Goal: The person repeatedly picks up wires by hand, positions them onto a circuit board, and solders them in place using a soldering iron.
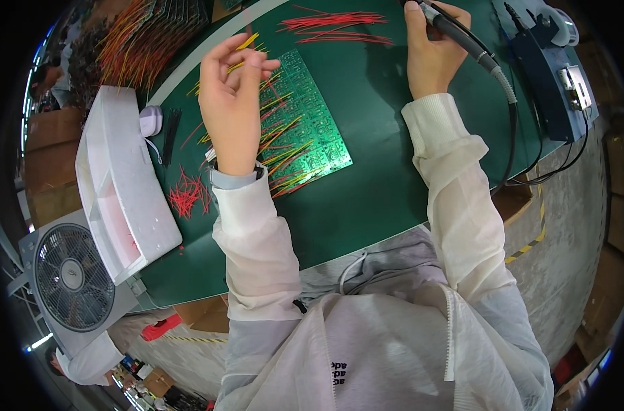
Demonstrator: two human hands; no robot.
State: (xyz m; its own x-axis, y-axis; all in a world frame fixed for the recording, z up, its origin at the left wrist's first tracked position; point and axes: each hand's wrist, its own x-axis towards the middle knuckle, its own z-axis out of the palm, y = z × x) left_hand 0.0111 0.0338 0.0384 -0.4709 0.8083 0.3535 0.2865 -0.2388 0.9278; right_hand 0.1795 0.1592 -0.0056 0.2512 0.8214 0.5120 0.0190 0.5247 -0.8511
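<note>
While our left hand (233, 96) pinches a short yellow wire (246, 42) above the green circuit board (305, 130), our right hand (432, 51) grips the soldering iron (463, 34) just beyond it; seating that wire looks to come next, calling for steady aim.

The left hand (231, 103) pinches a yellow wire (247, 42) above a green board (300, 123) with pale trace lines, bristling with yellow and red wires. The right hand (432, 51) grips a black iron (463, 38) on a grey-and-black cord, with loose red wires (336, 27) just left of it on the dark green mat (380, 185). Both sleeves are white, and left of the left wrist lie red clippings (187, 193) and a white foam tray (117, 181).
</note>
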